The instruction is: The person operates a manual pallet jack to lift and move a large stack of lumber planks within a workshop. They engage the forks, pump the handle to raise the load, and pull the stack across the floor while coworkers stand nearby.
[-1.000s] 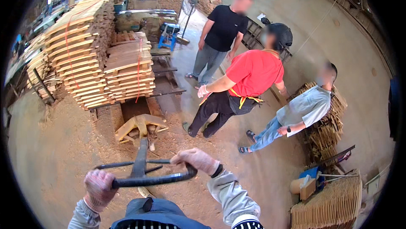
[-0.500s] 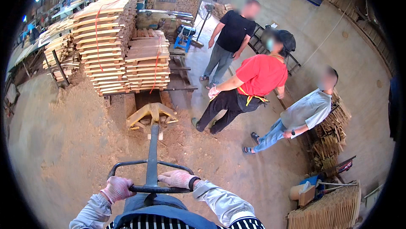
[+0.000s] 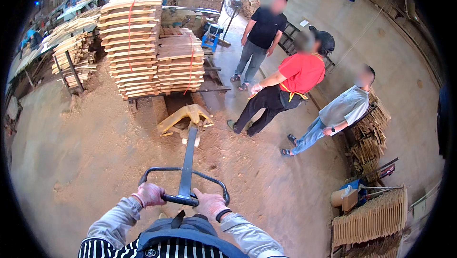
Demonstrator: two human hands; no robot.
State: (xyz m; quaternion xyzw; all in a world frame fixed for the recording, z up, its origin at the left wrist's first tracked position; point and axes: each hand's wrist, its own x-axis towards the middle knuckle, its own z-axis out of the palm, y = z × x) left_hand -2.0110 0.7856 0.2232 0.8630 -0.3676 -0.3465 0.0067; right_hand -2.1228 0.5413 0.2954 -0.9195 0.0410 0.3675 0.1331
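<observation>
Both of my hands, in pale pinkish work gloves, are on the black loop handle of a pallet jack. My left hand is closed round the left end of the near bar. My right hand wraps the bar's right part, thumb raised. A grey shaft runs from the handle to the yellow jack body. Beyond the body, a tall stack of wooden slats and a lower stack, both with red straps, stand on a pallet; the jack's forks are mostly hidden.
To the right stand a person in black, a person in a red shirt and one in light grey. Wood bundles lie lower right, more slats at left. A fan stands behind; sawdust covers the floor.
The stacks, jack and people sit further right and slightly higher in view. The handle's shaft leans more to the right. My right hand has shifted on the bar and now wraps it.
</observation>
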